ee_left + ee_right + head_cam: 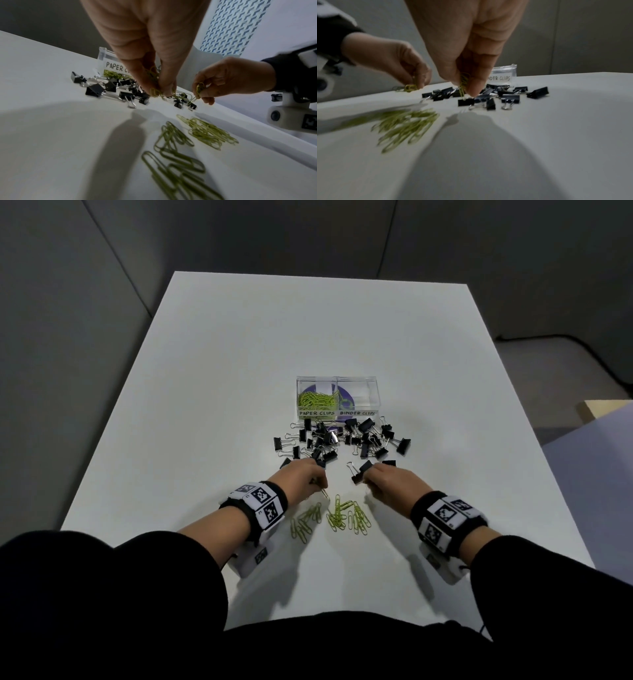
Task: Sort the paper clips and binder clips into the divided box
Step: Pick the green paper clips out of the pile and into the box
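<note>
Both of your hands are low over the counter (239, 354) right now, each loaded. Your left hand (301, 479) pinches a small bunch of green paper clips (155, 92) between thumb and fingertips, one clip dangling out below. Your right hand (390, 482) pinches a few more, clear in the wrist views, and it sits right against a binder clip (359, 470).

The box (337, 397) stands at twelve o'clock, beyond the black binder-clip heap (342, 440). Its left cell, marked PAPER CLIPS, already holds a green pile; the right cell, marked BINDER CLIPS, looks empty. Loose paper clips (332, 517) lie at six o'clock, between your wrists.

Here's the risk as I judge it: those bunches are held only at the tips, so the dangling clip could slip loose on the way across the heap and land among the binder clips. Paper clips hook each other too, so a lift may drag extras off the pile. Your right hand is so close to that binder clip that a wire handle could snag and ride along into the wrong cell. And the box is light and clear; a knock from a knuckle would shove it.

The counter is plain white, smooth, matte, with soft hand shadows. Grey panel walls surround it, and a dark cable runs along the floor at two o'clock.
</note>
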The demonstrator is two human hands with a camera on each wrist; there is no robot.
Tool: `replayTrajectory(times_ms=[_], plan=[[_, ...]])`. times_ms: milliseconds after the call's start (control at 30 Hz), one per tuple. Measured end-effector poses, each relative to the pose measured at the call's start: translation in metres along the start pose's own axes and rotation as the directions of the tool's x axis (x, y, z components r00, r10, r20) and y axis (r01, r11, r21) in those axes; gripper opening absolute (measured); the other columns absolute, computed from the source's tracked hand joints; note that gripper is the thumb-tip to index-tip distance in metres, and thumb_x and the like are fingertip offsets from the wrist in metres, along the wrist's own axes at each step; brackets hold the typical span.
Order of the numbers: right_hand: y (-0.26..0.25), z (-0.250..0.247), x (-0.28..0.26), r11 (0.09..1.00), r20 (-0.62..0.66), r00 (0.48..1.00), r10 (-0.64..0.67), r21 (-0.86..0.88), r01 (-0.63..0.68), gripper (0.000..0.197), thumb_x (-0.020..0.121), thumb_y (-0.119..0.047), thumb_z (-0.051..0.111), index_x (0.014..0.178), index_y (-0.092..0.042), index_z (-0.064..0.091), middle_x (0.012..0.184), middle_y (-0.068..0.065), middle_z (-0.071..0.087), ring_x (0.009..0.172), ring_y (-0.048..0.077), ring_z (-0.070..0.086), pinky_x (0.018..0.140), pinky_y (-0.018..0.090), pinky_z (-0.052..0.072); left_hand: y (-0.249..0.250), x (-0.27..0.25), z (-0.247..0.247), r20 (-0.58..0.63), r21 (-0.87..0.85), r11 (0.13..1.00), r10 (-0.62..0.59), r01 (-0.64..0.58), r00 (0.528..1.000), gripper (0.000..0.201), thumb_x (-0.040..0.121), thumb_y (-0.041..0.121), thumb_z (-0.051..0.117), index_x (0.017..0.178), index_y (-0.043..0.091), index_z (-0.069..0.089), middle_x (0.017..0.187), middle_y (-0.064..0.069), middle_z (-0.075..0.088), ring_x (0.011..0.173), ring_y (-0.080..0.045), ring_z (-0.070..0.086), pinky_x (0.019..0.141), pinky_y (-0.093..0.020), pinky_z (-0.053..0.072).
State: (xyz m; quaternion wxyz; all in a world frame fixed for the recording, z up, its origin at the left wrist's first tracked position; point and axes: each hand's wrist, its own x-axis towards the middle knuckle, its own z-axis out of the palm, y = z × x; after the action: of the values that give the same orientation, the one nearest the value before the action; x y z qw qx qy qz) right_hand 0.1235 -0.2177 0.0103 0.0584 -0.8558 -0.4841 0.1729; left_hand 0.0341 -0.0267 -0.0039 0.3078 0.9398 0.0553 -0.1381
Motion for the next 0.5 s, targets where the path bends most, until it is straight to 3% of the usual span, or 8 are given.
replayTrajectory(times_ms=[67,133,200,300,500], plan=[[0.008,-0.01,-0.002,0.999,-0.026,0.999,0.035,0.016,-0.035,0.018,0.092,-0.006,0.049,0.105,0.001,0.06,0.101,0.016,0.063,0.085,0.03,0.06,0.079,0.04,0.054,-0.002,0.002,-0.005,-0.031,-0.002,1.0,0.018,-0.018,0.999,0.018,0.089,0.012,0.059,0.104,0.009,0.068,0.111,-0.006,0.06,0.101,-0.019,0.057,0.089,-0.019,0.041],[0.013,-0.019,-0.002,0.997,-0.058,0.996,0.07,0.035,-0.068,0.018,0.092,-0.009,0.05,0.104,0.001,0.059,0.1,0.016,0.062,0.083,0.03,0.059,0.077,0.043,0.053,-0.004,0.004,-0.012,-0.066,-0.02,0.999,0.034,-0.036,0.997,0.017,0.089,0.012,0.06,0.103,0.009,0.068,0.11,-0.006,0.06,0.101,-0.019,0.057,0.089,-0.019,0.042],[0.013,-0.032,0.003,0.994,-0.077,0.993,0.092,0.058,-0.088,0.017,0.093,-0.01,0.049,0.104,0.0,0.059,0.098,0.014,0.061,0.081,0.027,0.058,0.075,0.037,0.052,-0.005,0.006,-0.021,-0.093,-0.041,0.998,0.051,-0.055,0.994,0.016,0.088,0.011,0.06,0.101,0.008,0.069,0.108,-0.007,0.061,0.098,-0.018,0.058,0.089,-0.02,0.045],[0.009,-0.054,0.02,0.989,-0.117,0.986,0.119,0.097,-0.107,0.018,0.094,-0.013,0.049,0.104,-0.001,0.057,0.095,0.007,0.058,0.079,0.018,0.052,0.067,0.014,0.04,-0.006,0.013,-0.036,-0.131,-0.043,0.997,0.063,-0.069,0.989,0.016,0.087,0.01,0.061,0.1,0.007,0.069,0.107,-0.008,0.061,0.097,-0.019,0.059,0.087,-0.018,0.043],[0.001,-0.089,0.086,0.972,-0.224,0.962,0.158,0.205,-0.112,0.017,0.093,-0.012,0.047,0.102,-0.002,0.057,0.098,0.012,0.061,0.081,0.019,0.05,0.07,0.023,0.037,-0.009,0.04,-0.073,-0.256,-0.102,0.994,0.015,-0.042,0.967,0.015,0.087,0.011,0.061,0.1,0.008,0.07,0.107,-0.008,0.064,0.097,-0.019,0.061,0.089,-0.022,0.048]])
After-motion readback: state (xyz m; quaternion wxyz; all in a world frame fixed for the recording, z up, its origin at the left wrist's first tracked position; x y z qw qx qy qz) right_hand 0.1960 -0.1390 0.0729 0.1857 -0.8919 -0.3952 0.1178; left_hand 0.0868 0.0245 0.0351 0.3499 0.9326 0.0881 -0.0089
